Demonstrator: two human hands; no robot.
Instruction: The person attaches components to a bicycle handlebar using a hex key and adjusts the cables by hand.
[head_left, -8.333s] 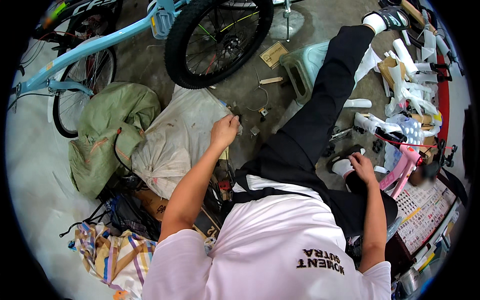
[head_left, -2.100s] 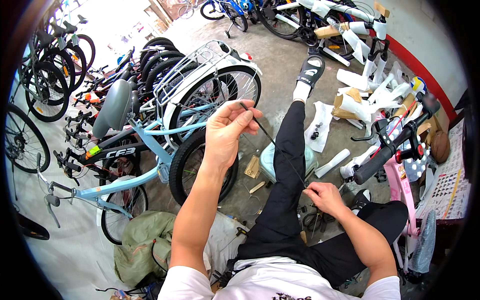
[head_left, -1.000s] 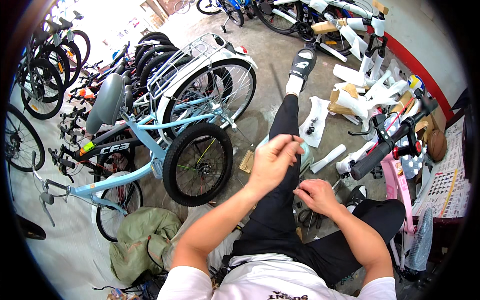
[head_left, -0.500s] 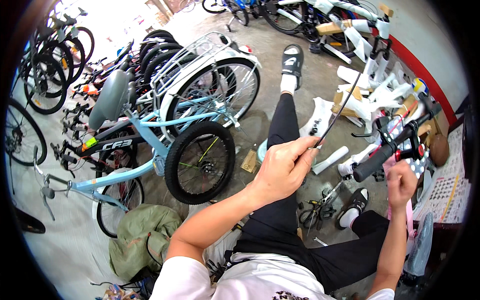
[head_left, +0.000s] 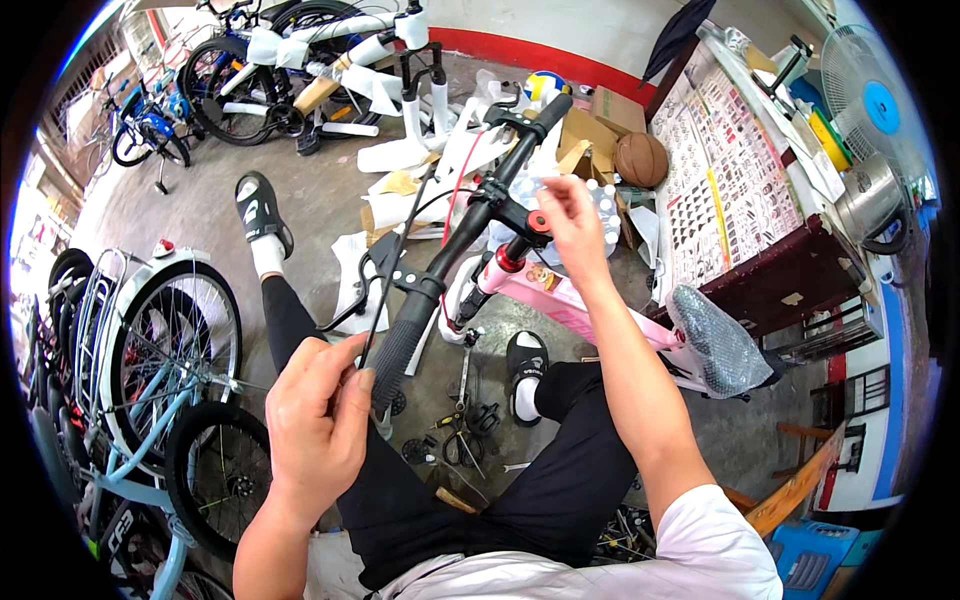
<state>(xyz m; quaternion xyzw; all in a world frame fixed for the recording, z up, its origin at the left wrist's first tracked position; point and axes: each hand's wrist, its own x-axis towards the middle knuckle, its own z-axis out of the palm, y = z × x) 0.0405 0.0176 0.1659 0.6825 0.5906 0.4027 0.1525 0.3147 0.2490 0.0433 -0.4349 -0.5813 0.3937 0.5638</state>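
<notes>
Beside a ribbed black handlebar grip (head_left: 402, 345), pinching a slender black rod (head_left: 403, 240) in left hand (head_left: 320, 425), with right hand (head_left: 577, 230) unclenched near a red-capped black stem (head_left: 513, 215).

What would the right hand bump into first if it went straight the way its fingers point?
Probably the black handlebar: the right hand points up and leftward in the picture, toward it. Depth is unclear, so it might pass over instead.

Brown basketball (head_left: 641, 160), white fan (head_left: 881, 107), yellow-and-blue ball (head_left: 546, 86), closed dark umbrella (head_left: 682, 38)
</notes>
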